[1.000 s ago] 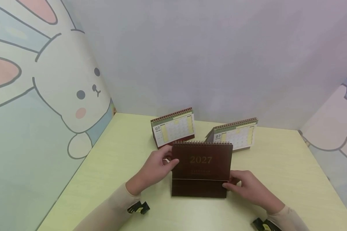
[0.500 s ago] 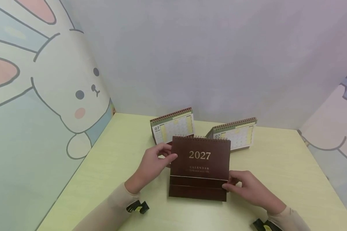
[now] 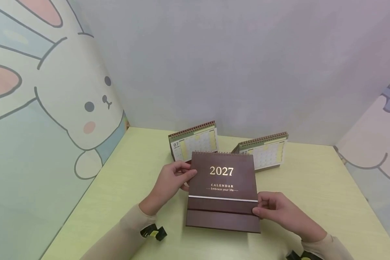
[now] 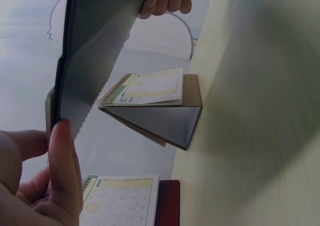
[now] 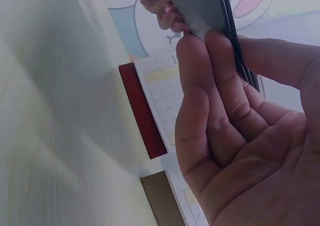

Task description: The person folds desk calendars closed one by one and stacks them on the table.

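Between both hands is a dark brown desk calendar [image 3: 222, 182] with "2027" in gold on its cover and a coil binding along the top. It leans back, its front facing up at the head camera, and both wrist views show a gap between it and the table. My left hand [image 3: 169, 182] pinches its left edge, thumb in front and fingers behind. Lower on the right edge, my right hand [image 3: 284, 211] pinches it, thumb on the front. In the right wrist view, the fingers [image 5: 220, 61] press against the grey back of the calendar.
Behind it, two more desk calendars stand open at month 07: a left one [image 3: 198, 141] with a red base and a right one [image 3: 268, 153] with a brown base. The pale yellow table [image 3: 143, 151] meets a plain wall [image 3: 214, 72] at the back.
The held calendar has tilted back, so its cover faces up more and the gold lettering reads clearly. Its lower edge has come nearer to me. Both hands keep their hold.
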A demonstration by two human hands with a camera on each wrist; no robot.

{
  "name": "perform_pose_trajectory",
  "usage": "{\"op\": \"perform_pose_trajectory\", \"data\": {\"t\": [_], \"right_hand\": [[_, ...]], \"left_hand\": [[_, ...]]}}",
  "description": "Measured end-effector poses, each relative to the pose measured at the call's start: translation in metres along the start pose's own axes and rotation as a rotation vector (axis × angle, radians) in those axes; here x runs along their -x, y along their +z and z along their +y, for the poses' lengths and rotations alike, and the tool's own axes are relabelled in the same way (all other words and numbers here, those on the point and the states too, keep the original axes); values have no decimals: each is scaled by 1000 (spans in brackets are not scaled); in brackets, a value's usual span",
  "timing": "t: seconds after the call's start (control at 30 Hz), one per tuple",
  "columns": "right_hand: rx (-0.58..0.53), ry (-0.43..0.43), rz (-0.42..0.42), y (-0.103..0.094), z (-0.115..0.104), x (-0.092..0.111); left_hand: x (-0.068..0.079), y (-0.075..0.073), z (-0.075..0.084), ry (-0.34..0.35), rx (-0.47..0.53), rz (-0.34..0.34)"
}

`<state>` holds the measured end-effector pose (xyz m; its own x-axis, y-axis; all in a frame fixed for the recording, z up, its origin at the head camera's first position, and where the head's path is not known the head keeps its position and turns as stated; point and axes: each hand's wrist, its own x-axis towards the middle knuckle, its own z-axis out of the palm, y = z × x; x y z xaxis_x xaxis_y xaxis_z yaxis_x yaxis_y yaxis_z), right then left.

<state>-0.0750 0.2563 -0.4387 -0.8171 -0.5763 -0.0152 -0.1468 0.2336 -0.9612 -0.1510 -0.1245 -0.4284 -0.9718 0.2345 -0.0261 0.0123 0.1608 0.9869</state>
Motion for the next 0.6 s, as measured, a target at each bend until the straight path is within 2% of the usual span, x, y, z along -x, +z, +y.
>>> {"op": "perform_pose_trajectory", "data": {"t": [0.33,0.6], "right_hand": [[-11,11,2,2,0,-1],[22,74,-13,4,1,-4]], "left_hand": [[0,-2,3,-38,-34,-46],[-1,-2,0,-71,-62,-69]]}}
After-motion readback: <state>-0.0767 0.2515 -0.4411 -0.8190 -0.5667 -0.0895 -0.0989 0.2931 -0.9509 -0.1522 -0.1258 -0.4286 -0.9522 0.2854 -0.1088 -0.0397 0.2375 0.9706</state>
